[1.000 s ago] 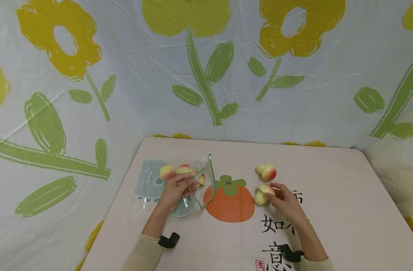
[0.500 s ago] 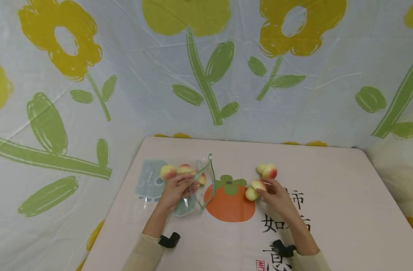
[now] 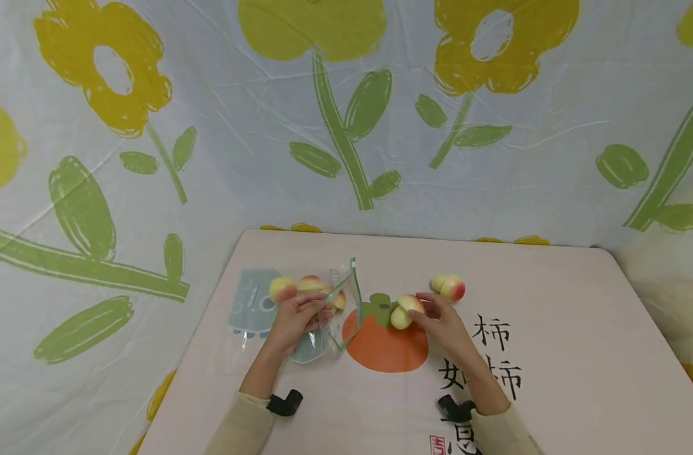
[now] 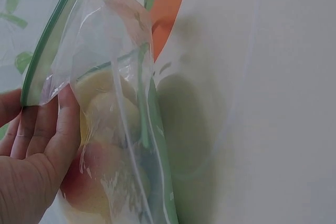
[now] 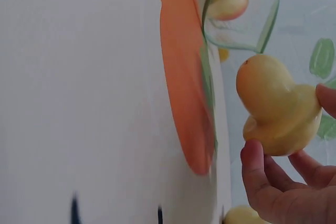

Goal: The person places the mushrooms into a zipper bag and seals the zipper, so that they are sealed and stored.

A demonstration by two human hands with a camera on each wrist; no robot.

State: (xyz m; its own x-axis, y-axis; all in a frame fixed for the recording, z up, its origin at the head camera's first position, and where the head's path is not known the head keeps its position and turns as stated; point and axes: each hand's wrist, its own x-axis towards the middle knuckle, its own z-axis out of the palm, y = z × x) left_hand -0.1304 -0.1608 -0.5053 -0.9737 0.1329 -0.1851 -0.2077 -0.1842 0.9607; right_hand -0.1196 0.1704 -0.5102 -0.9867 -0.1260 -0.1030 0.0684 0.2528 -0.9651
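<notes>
My left hand (image 3: 294, 320) pinches the rim of a clear zip bag (image 4: 51, 38) with a green seal, and the bag's mouth gapes toward the right. Inside lie several yellow pieces with red blush (image 3: 282, 289), partly hidden by the hand and blurred by the plastic. My right hand (image 3: 444, 325) holds a smooth yellow two-lobed piece (image 5: 278, 103) between fingertips and thumb. It hangs above the printed persimmon, right of the bag's mouth and apart from it. A similar yellow and red piece (image 3: 452, 288) rests on the table behind the right hand.
The pale table mat (image 3: 580, 328) carries a printed orange persimmon (image 3: 380, 354), black characters (image 3: 491, 332) and a blue figure under the bag. A flowered cloth (image 3: 238, 158) rises behind the table and at its sides. A black band piece sits on each wrist.
My right hand has carried the yellow two-lobed piece leftward and slightly up, from near the characters to over the persimmon. The left hand and bag have stayed almost still.
</notes>
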